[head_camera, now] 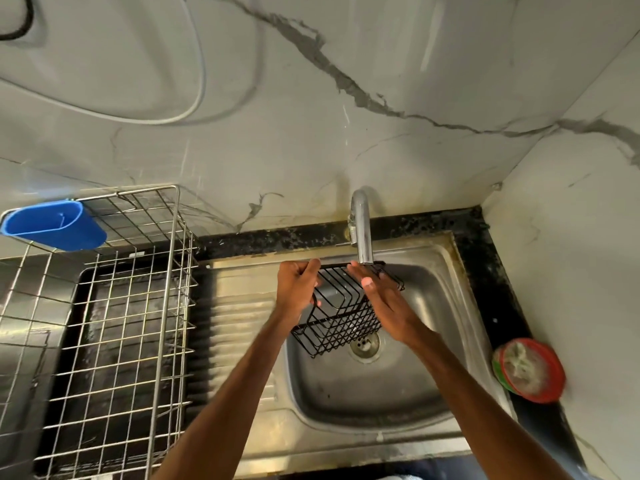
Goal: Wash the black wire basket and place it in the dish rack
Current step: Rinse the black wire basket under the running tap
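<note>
The black wire basket [341,318] hangs tilted over the steel sink bowl [363,386], just below the tap spout [362,230]. My left hand [298,289] grips its left rim, fingers curled round the wire. My right hand [384,303] lies flat against the basket's right side, fingers straight and stretched toward the spout. I see no water stream from the tap. The silver wire dish rack [114,327] stands on the counter to the left of the sink.
A blue plastic cup holder [55,225] hangs on the rack's back left corner. A red and green tub of dish soap with a scrubber [530,370] sits on the black counter to the right. The ribbed drainboard [239,313] lies between rack and bowl.
</note>
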### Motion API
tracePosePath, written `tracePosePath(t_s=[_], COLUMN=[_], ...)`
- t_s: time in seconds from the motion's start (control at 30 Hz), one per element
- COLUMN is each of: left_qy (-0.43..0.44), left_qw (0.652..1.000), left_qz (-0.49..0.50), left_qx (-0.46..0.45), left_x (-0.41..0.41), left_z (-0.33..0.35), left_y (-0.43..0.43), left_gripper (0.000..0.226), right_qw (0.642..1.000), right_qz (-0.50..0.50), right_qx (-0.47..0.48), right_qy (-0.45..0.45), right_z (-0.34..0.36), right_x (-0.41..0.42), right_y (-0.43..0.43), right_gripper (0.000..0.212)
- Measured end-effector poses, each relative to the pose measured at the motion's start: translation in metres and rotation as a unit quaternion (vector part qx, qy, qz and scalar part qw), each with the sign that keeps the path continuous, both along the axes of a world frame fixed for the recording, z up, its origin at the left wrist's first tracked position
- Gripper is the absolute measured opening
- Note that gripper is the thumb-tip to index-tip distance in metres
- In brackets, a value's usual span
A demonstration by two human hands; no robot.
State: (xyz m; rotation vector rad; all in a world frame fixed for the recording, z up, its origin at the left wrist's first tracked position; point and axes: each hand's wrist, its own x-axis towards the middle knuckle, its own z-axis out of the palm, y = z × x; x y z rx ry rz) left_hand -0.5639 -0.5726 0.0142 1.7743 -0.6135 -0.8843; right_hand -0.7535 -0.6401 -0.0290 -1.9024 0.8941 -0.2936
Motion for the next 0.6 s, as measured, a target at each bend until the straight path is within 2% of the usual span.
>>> tracePosePath(t_s=[0.07, 0.17, 0.3, 0.43, 0.5, 0.6], left_qy=[0.007, 0.001, 0.018, 0.07, 0.073, 0.031], left_qw=[1.0, 0.999, 0.999, 0.997, 0.995, 0.979], left_qz=[-0.013, -0.025, -0.013, -0.028, -0.059, -0.152], left_qx=[-0.015, -0.024, -0.028, -0.014, 0.026, 0.133], left_x=[0.001, -0.002, -0.002, -0.001, 0.006, 0.017], left_z=[0.0, -0.001, -0.003, -0.007, -0.006, 0.002], left_y=[0.003, 0.005, 0.012, 0.025, 0.026, 0.018], left_gripper=[0.067, 0.068, 0.065, 0.049, 0.044, 0.047], right_qw=[0.999, 0.996, 0.995, 0.991, 0.987, 0.985], right_qz=[-0.035, -0.075, -0.044, -0.036, -0.045, -0.048], right_qx=[0.01, 0.028, 0.008, 0.014, 0.016, -0.004], right_qy=[-0.025, 0.04, 0.094, 0.129, 0.151, 0.163], right_z=[-0.004, -0.003, 0.003, 0.009, 0.015, 0.02], right_x=[-0.009, -0.016, -0.009, -0.001, 0.002, 0.007], right_y=[-0.008, -0.018, -0.033, -0.041, -0.042, -0.045], right_gripper=[0.05, 0.049, 0.049, 0.034, 0.033, 0.037])
